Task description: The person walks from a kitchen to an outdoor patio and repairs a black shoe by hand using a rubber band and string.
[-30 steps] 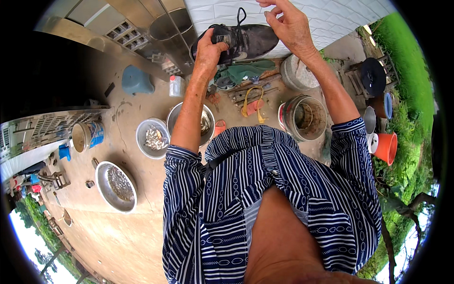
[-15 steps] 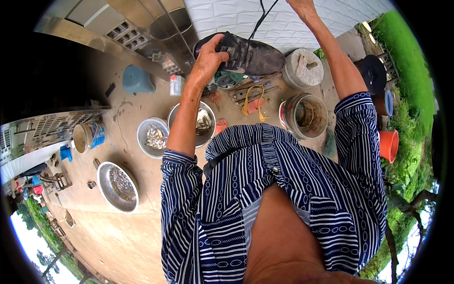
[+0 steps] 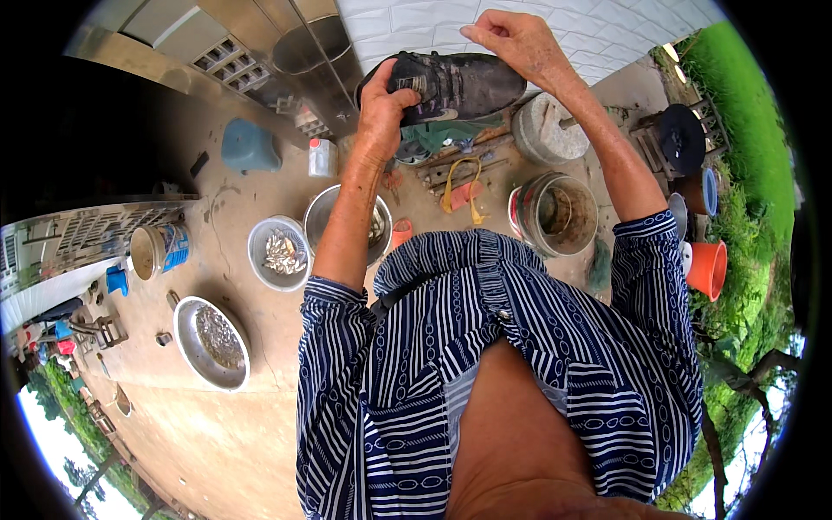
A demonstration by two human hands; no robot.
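Observation:
My left hand (image 3: 384, 108) grips a worn dark shoe (image 3: 472, 89) by its heel end, thumb near the opening. The shoe is held up sideways before the white tiled wall, its toe to the right. My right hand (image 3: 517, 48) is just above the toe, thumb and fingertips drawn together in a pinch. Whatever lies between those fingertips, if anything, is too small to make out. Laces cross the shoe's upper, but their loose ends are hard to see against it.
Below stand a basin of small fish (image 3: 282, 254), a second metal basin (image 3: 322, 208) partly behind my left forearm, and an oval metal pan (image 3: 240, 368). A round stone (image 3: 542, 130), a large bucket (image 3: 589, 221) and an orange bucket (image 3: 709, 269) are to the right.
My right hand has come down and left from the top edge to just above the shoe's toe. The dark laces stretched upward earlier no longer show against the wall. My left hand keeps its grip.

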